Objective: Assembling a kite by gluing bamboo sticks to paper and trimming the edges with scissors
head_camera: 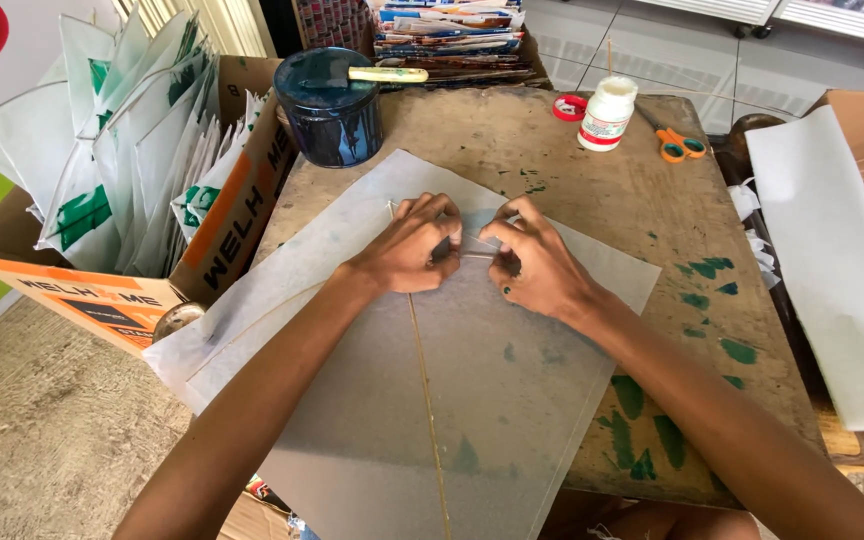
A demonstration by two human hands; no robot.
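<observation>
A thin translucent white paper sheet [352, 300] lies across the wooden table [632, 200]. A thin straight stick [430, 420] runs down its middle toward me. My left hand [410, 245] and my right hand [532, 258] rest side by side on the sheet near its upper part. Their fingers are curled and pinch a small piece of paper or tape over the stick's upper part. A second thin bowed stick [252, 320] shows under the sheet at left.
A dark blue paint tin [330, 110] with a cream-handled brush across it stands at the back left. A white bottle [608, 112], a red tape roll [569, 107] and orange scissors [679, 146] lie at the back. A cardboard box [232, 210] of finished kites stands left. White paper [832, 260] lies right.
</observation>
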